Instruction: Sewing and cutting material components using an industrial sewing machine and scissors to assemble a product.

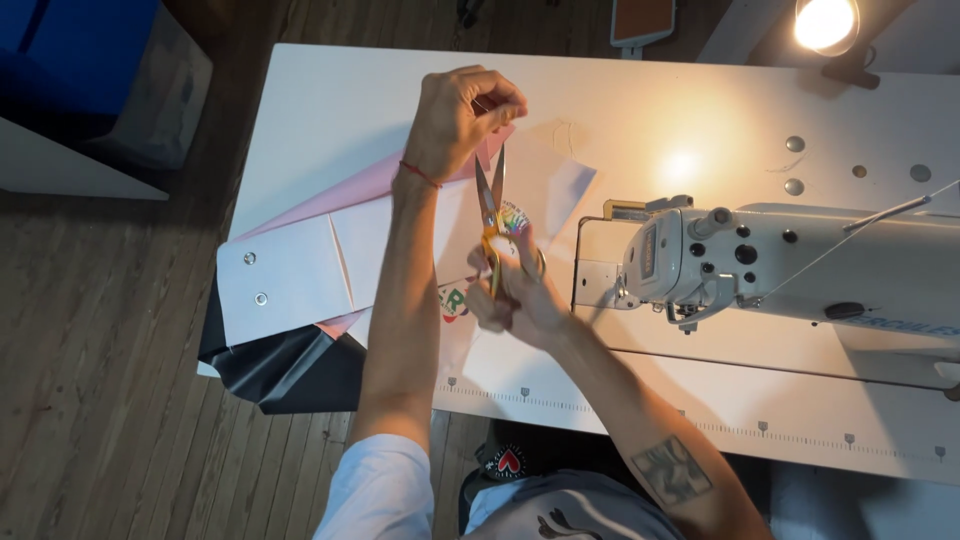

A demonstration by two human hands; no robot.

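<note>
Scissors with gold-coloured handles and long steel blades point away from the person, blades slightly parted, with the right hand wrapped through the handle loops in a closed grip. The left hand is raised further out over the white counter, its fingers pinched shut on the edge of a thin pink sheet of fabric or paper; held up like that, the edge is stretched taut and meets the blade tips just below the pinch. The rest of the pink sheet trails left across the counter, lying over a white panel with two metal eyelets and a glossy black sheet that hangs off the counter's edge. To the right stands a white industrial sewing machine, well apart from both hands, lit by a bright lamp above.
</note>
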